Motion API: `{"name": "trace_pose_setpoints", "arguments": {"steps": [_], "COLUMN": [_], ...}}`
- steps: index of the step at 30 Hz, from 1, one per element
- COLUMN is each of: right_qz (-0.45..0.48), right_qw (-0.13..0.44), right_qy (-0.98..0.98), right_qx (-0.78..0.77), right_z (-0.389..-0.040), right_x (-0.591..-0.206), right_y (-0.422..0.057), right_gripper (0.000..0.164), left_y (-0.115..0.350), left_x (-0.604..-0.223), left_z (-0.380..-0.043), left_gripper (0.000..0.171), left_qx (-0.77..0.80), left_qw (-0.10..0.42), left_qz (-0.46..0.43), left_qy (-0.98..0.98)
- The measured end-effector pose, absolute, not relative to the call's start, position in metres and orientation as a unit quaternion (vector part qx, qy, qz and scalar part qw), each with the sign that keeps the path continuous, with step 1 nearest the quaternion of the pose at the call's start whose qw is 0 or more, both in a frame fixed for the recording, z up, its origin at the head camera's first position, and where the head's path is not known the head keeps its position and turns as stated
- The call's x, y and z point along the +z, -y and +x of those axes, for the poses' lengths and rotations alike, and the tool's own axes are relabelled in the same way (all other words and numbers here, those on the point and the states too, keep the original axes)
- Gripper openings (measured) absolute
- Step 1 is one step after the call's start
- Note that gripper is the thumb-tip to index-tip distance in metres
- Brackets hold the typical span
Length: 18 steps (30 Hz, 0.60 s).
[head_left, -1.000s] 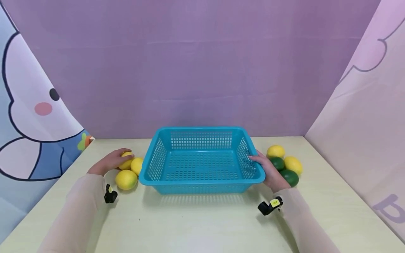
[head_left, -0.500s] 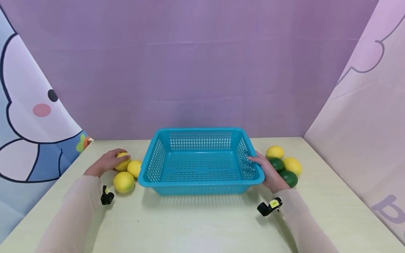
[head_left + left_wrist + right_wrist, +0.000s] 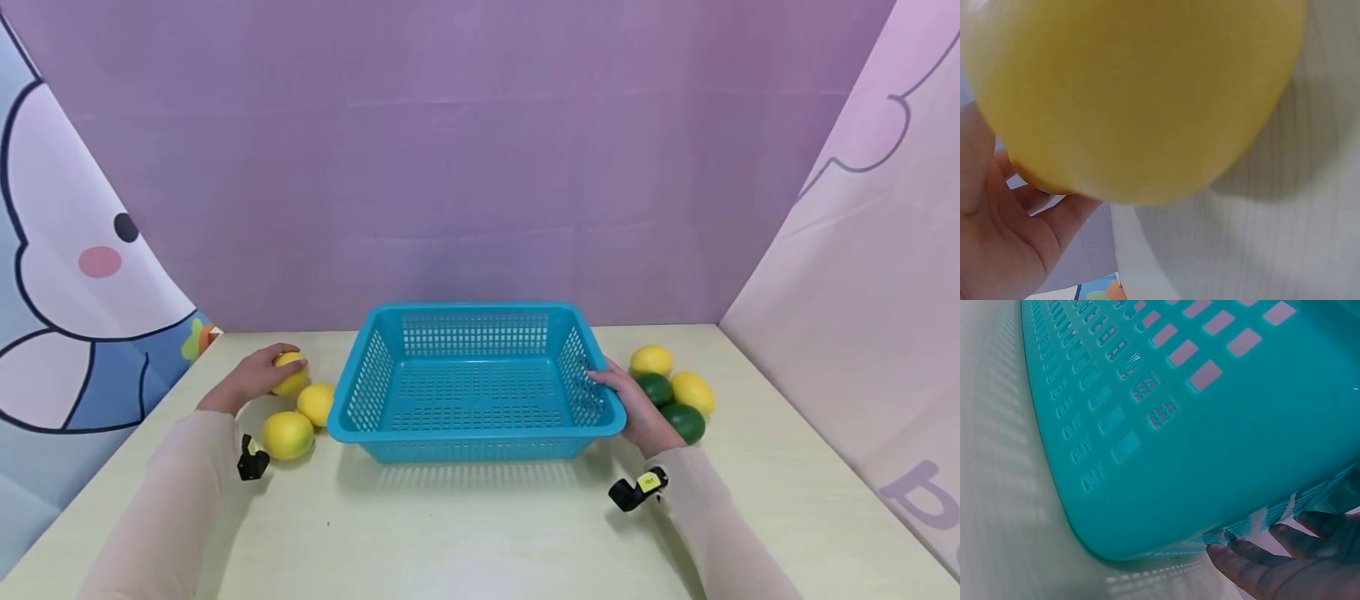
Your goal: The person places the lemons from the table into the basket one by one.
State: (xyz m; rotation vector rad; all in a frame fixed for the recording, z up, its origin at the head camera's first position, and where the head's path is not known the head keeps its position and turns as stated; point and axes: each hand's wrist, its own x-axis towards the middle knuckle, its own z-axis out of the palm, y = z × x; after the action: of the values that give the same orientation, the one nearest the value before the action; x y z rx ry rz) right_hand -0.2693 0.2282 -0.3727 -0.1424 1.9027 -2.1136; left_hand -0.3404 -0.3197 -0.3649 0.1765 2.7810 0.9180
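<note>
In the head view, a blue perforated plastic basket [image 3: 477, 435] stands mid-table with nothing in it. My right hand [image 3: 643, 410] grips its right rim, thumb inside and fingers against the outer wall. The right wrist view shows those fingers [image 3: 1297, 550] under the basket's edge [image 3: 1210, 481]. At the left, my left hand [image 3: 255, 377] holds a yellow lemon [image 3: 291, 373] from above. A second lemon [image 3: 316, 404] lies beside the basket, and a third lemon [image 3: 287, 435], green-tipped, sits nearer me. One lemon [image 3: 1147, 100] fills much of the left wrist view, hiding most of the held one.
Right of the basket, behind my right hand, sit two lemons [image 3: 693, 392] and two dark green oval fruits [image 3: 684, 422]. The pale wooden table [image 3: 465, 533] ends at a purple backdrop [image 3: 472, 167], with printed curtains [image 3: 97, 217] on both sides.
My left hand has shifted slightly left and away with its lemon. The green-tipped lemon has rolled left and towards me, and the second lemon a little too. My right hand stays on the basket.
</note>
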Motion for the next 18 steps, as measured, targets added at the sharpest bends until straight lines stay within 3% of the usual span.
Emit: {"name": "trace_pose_setpoints", "arguments": {"steps": [18], "right_qz": [-0.050], "right_qw": [0.144], "right_qy": [-0.671], "right_qx": [-0.725], "right_z": [-0.269], "right_x": [-0.374], "right_y": [-0.229], "right_gripper": [0.063], "left_y": [0.324], "left_x": [-0.347], "left_z": [-0.340], "left_gripper": [0.071], "left_qx": [0.315], "left_qw": [0.091], "left_qz": [0.074], "left_qy": [-0.942]}}
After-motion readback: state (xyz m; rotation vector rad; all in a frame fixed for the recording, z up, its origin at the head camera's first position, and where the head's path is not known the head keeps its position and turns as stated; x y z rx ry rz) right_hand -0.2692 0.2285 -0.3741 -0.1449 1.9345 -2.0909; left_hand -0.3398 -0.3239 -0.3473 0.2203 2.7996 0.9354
